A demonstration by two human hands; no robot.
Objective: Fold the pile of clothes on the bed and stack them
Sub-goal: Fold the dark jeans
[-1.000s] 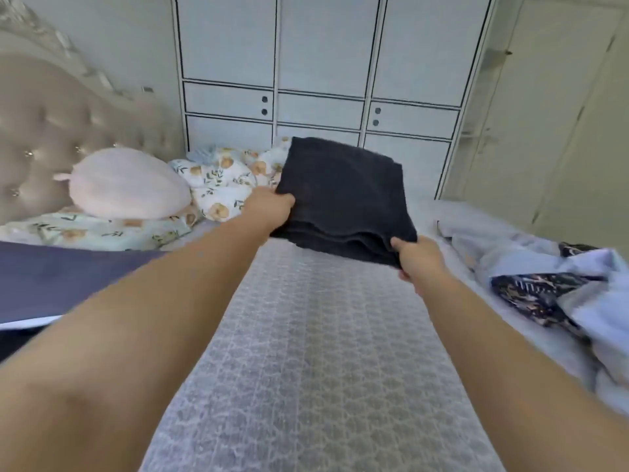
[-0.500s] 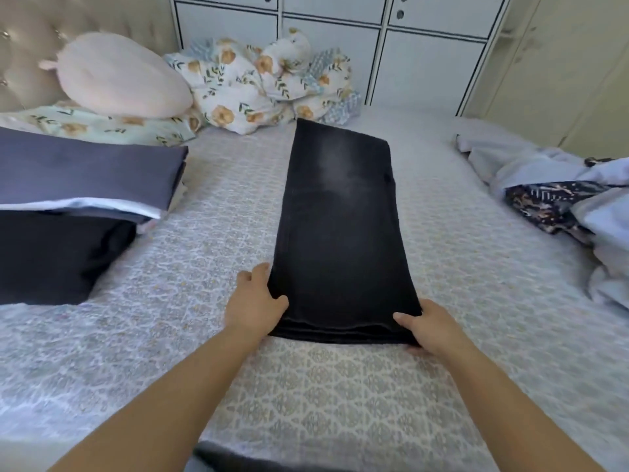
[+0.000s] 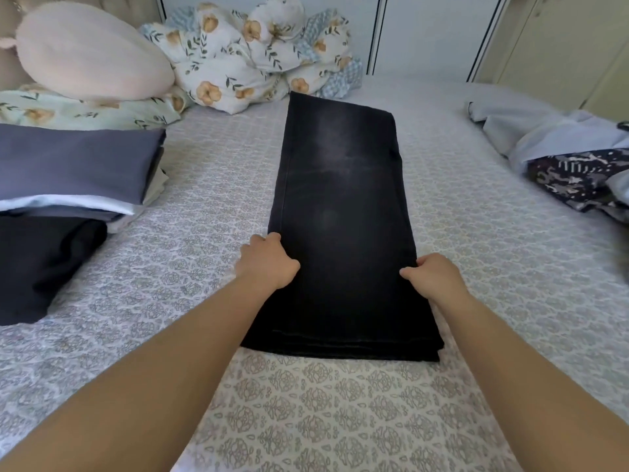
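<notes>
White cupboard doors (image 3: 425, 32) back the bed (image 3: 340, 420), which wears a grey patterned cover. Black jeans (image 3: 340, 233) lie folded lengthwise down the middle of it, a long strip running away from me, layered edges at the near end. My left hand (image 3: 267, 264) sits at the strip's left edge, fingers curled onto the denim; grip narrow, pinching that edge. My right hand (image 3: 434, 279) is at the right edge about level with it, fingers curled round the fabric the same way. Folded stack (image 3: 71, 172) on my left: slate-blue piece on top, pale layers under it, a dark garment at the bottom. Unfolded pile (image 3: 571, 155) on my right, pale blue with a dark printed piece. Pink cushion (image 3: 92, 49) and floral bedding (image 3: 252, 59) at the head.
</notes>
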